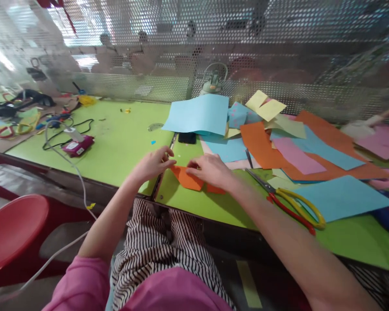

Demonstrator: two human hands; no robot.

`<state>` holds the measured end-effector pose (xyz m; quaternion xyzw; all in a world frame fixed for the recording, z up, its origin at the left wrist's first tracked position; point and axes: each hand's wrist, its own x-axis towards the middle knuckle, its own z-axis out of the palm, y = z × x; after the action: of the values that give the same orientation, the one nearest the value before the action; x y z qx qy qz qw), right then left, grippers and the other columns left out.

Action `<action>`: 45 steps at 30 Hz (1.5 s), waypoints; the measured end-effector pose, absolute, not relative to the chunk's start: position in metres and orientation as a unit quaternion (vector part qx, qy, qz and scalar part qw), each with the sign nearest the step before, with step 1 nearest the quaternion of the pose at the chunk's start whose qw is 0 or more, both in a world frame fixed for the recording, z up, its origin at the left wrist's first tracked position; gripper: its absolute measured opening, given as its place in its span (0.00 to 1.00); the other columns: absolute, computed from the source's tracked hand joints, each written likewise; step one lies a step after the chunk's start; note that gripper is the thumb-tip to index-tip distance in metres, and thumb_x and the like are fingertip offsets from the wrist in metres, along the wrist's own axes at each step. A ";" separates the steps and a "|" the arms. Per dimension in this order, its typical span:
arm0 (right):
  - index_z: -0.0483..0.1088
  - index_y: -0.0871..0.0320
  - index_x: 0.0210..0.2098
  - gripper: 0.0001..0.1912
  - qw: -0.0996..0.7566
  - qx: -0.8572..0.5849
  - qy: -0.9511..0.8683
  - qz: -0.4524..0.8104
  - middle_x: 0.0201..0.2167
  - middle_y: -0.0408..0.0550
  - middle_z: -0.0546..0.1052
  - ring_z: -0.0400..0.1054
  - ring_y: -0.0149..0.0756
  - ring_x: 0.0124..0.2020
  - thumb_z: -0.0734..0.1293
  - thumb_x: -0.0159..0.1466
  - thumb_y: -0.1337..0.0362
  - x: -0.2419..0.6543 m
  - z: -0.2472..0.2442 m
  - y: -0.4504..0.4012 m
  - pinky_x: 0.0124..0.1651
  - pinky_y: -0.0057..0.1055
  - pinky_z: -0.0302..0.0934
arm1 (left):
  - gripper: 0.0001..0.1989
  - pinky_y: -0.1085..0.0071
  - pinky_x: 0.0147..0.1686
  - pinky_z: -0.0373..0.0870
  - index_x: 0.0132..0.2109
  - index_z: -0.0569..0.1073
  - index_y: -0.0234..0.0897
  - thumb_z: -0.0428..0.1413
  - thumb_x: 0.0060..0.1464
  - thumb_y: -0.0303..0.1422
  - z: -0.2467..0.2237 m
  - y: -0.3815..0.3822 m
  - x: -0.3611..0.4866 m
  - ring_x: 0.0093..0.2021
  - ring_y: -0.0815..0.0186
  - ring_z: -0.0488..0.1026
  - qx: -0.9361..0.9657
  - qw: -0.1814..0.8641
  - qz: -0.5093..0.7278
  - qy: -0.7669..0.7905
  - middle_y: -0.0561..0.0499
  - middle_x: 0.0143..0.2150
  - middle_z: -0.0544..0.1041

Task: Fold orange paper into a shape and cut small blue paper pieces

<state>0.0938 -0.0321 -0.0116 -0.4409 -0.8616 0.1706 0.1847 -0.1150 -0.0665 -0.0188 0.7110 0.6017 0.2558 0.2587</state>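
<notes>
under right hand (210, 167), orange paper (188, 180)

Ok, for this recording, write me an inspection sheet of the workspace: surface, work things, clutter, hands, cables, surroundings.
Surface: green tabletop, crossed by a dark seam near the hands.
Work things: angular orange paper near the front edge; another orange piece just right of it.
Clutter: light-blue sheet, overlapping coloured papers, scissors with yellow and red handles, mostly to the right.
Hands: left hand at the orange paper's left end, contact unclear; right hand has its fingers on that paper.
Cables: white cable hangs over the front edge, beside a magenta power strip.
Surroundings: perforated panel behind, red stool at left.
</notes>
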 end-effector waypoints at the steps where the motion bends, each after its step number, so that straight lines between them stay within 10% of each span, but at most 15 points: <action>1: 0.77 0.54 0.24 0.07 0.187 -0.439 -0.860 0.181 0.25 0.47 0.80 0.71 0.41 0.29 0.70 0.58 0.64 0.093 -0.008 -0.030 0.37 0.40 0.60 | 0.12 0.70 0.30 0.64 0.46 0.71 0.38 0.54 0.59 0.39 -0.020 -0.070 -0.116 0.30 0.66 0.74 0.694 0.258 0.279 0.611 0.50 0.33 0.80; 7: 0.75 0.55 0.41 0.14 0.356 -0.451 -0.797 0.187 0.37 0.47 0.81 0.73 0.39 0.36 0.64 0.66 0.53 0.106 0.021 -0.032 0.38 0.35 0.64 | 0.15 0.72 0.29 0.69 0.48 0.70 0.37 0.56 0.59 0.42 -0.014 -0.075 -0.110 0.33 0.67 0.78 0.614 0.378 0.424 0.549 0.46 0.40 0.81; 15: 0.77 0.51 0.36 0.11 0.440 -0.457 -0.745 0.205 0.33 0.44 0.79 0.69 0.37 0.33 0.69 0.62 0.52 0.126 0.020 -0.054 0.38 0.36 0.63 | 0.09 0.77 0.19 0.60 0.39 0.75 0.36 0.57 0.60 0.38 0.005 -0.070 -0.078 0.22 0.75 0.70 0.601 0.438 0.487 0.459 0.53 0.27 0.76; 24: 0.77 0.52 0.36 0.06 0.488 -0.425 -0.754 0.112 0.33 0.44 0.78 0.69 0.36 0.30 0.69 0.64 0.58 0.139 0.032 -0.058 0.34 0.34 0.63 | 0.07 0.75 0.27 0.67 0.39 0.78 0.38 0.56 0.63 0.34 0.019 -0.067 -0.065 0.29 0.72 0.69 0.693 0.195 0.510 0.471 0.52 0.32 0.73; 30: 0.72 0.51 0.52 0.15 0.364 -0.269 -0.883 -0.125 0.42 0.49 0.81 0.73 0.41 0.43 0.63 0.68 0.69 0.180 -0.004 -0.098 0.44 0.39 0.66 | 0.11 0.73 0.28 0.69 0.51 0.74 0.39 0.53 0.64 0.26 -0.027 -0.124 -0.060 0.35 0.68 0.74 0.826 -0.192 0.400 0.346 0.48 0.45 0.80; 36: 0.74 0.58 0.48 0.12 0.222 -0.265 -0.928 -0.136 0.39 0.51 0.83 0.74 0.39 0.38 0.64 0.67 0.71 0.206 -0.062 -0.138 0.42 0.37 0.66 | 0.11 0.69 0.40 0.74 0.51 0.74 0.31 0.49 0.66 0.25 -0.078 -0.158 -0.054 0.42 0.65 0.78 0.909 -0.126 0.282 0.278 0.46 0.48 0.82; 45: 0.74 0.54 0.49 0.15 0.254 -0.237 -0.931 -0.108 0.40 0.49 0.82 0.74 0.39 0.43 0.63 0.67 0.72 0.213 -0.084 -0.143 0.47 0.39 0.64 | 0.12 0.67 0.49 0.72 0.51 0.75 0.36 0.48 0.67 0.26 -0.096 -0.167 -0.059 0.51 0.66 0.77 0.894 -0.046 0.294 0.336 0.47 0.55 0.80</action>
<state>0.2130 -0.1435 -0.0839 -0.2371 -0.9313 -0.1081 0.2544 -0.0595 -0.1670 -0.0961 0.8936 0.3359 0.2941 -0.0458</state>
